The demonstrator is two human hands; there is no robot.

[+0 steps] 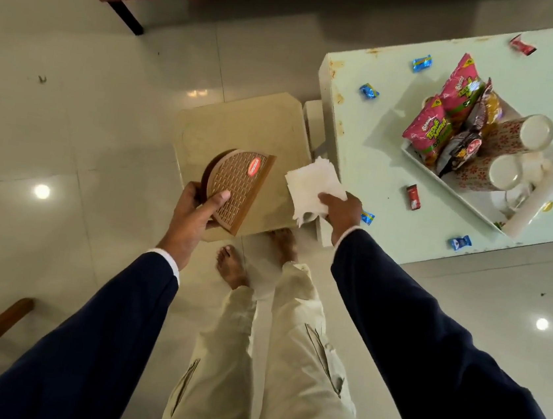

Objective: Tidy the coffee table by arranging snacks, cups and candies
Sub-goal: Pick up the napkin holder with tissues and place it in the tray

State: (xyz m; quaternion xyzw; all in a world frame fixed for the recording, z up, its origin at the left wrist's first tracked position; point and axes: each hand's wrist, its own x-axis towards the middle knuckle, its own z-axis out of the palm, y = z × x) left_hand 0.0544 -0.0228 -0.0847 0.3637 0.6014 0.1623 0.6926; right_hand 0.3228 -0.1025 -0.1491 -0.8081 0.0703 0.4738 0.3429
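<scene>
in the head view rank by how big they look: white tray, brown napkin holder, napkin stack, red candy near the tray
1. white tray
2. brown napkin holder
3. napkin stack, though held nearer the camera
4. red candy

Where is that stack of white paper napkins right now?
The stack of white paper napkins is in the person's right hand, held over the beige stool, just left of the white coffee table.

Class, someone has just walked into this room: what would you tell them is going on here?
A person stands by a coffee table. The left hand holds a brown half-round napkin holder, and the right hand grips a stack of white napkins beside it. On the table, a tray holds snack packets and two patterned cups; wrapped candies lie scattered around it.
</scene>
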